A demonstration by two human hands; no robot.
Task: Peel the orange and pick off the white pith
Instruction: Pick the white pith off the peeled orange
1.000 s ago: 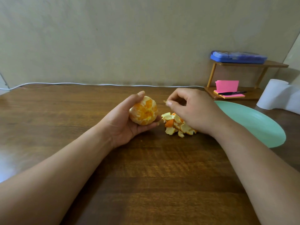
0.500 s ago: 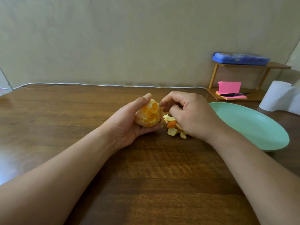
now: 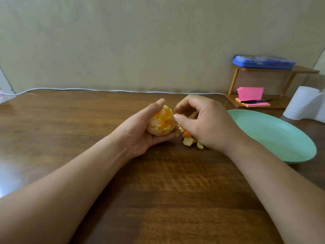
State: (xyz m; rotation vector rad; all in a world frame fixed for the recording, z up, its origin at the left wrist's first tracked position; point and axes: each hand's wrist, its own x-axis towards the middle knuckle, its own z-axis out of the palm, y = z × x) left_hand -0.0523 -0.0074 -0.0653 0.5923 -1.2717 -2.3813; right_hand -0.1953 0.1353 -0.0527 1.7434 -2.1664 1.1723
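At table [image 3: 158, 191] centre, your left hand [image 3: 139, 136] grips the peeled orange [image 3: 162, 120]. Your right hand [image 3: 207, 124] curls against its right side; whether it pinches pith [image 3: 153, 126] cannot be told. Excess squeeze may rupture segments.

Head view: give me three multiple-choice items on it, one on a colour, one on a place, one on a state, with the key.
1. The plate is: A white; B green; C red.
2. The peel scraps lie: A on the plate; B in a bowl; C on the table, partly under the right hand.
3. The orange is: A peeled and held in the left hand; B unpeeled; C cut in halves.

Key: 1 B, its whole surface is mint green. 2 C, the heap sits on the wood beside the plate. 3 A, bare segments show between the gripping thumb and fingers.
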